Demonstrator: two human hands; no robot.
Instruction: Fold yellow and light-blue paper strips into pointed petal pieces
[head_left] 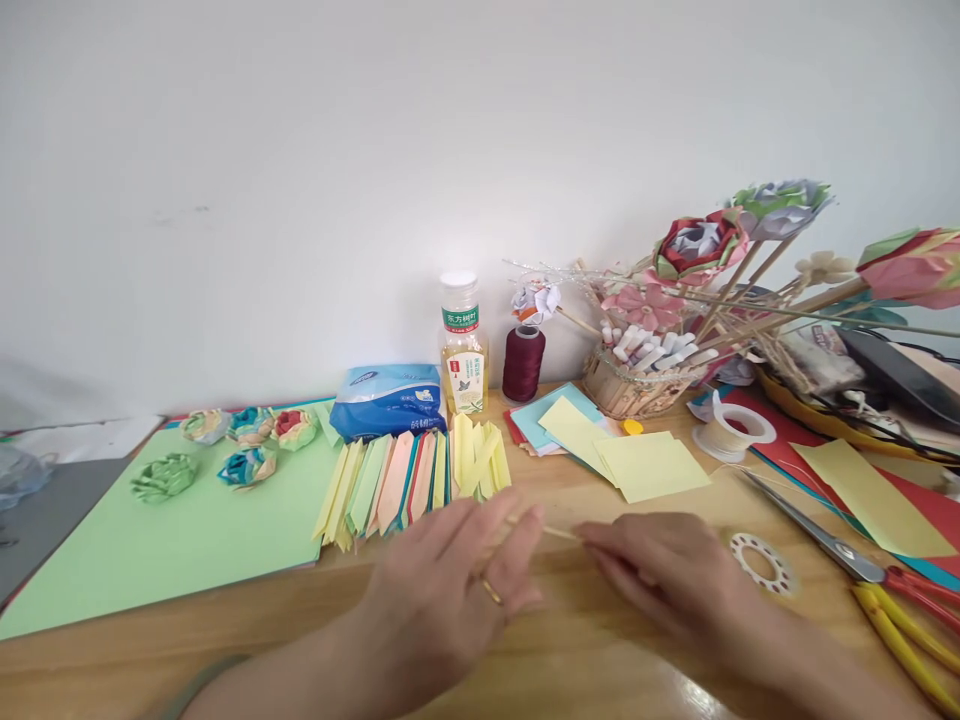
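Thin pale strand [561, 533] spans the gap between 2 bare hands, low over the wooden tabletop [570, 600]. Left hand [457, 575]: half open, fingers loosely bent, strand running in among them; blurred, so can't tell how firm the grip is. Right hand [660, 560]: mostly closed, thumb and fingertips pinched on the other end of the visible stretch, rest of the fingers curled under. Material unclear at this blur, could be cord or twisted paper. To handle it well: light even tension, pinch near the ends of the free stretch, 2 hands at about the same height so it doesn't kink; a hard tug could snap or crease something this thin. Watch left fingertips: row of folded yellow, green, pink and blue paper strips [405, 480] stands just beyond them, easily knocked by the knuckles, probably. Flat pale yellow paper rectangles [652, 466] lie beyond the right hand, white plastic spool [750, 422] past it to the right. White ring-shaped disc with round holes [761, 563] sits just right of the right hand, silver-bladed scissors with red handles [851, 562] farther right; better to swing that elbow and wrist wide of the blades.
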